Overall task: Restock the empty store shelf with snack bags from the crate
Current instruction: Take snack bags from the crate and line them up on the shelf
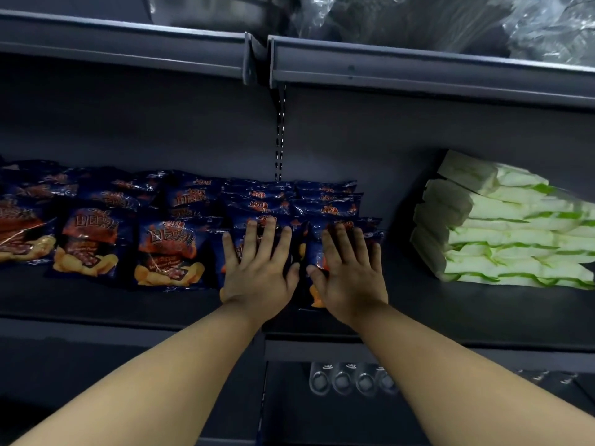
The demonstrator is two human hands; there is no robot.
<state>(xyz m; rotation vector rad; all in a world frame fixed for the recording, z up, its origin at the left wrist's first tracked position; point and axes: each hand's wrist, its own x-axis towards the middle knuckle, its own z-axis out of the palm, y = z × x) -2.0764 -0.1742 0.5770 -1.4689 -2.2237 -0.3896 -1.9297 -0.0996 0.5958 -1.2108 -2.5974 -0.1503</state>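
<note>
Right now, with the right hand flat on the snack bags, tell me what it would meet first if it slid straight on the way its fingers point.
The right hand would most likely run into the dark blue snack bags stacked behind, then the shelf's back wall. Depth is unclear.

snack bags [167,249]: your dark blue chip packs, leaning back in overlapping rows
place: along the shelf [418,304], left part

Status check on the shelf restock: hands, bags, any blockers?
Left hand and right hand flat, fingers straight, pressing on snack bags. Bags in rows along the shelf. White-green packs to the right, clear of them.
</note>
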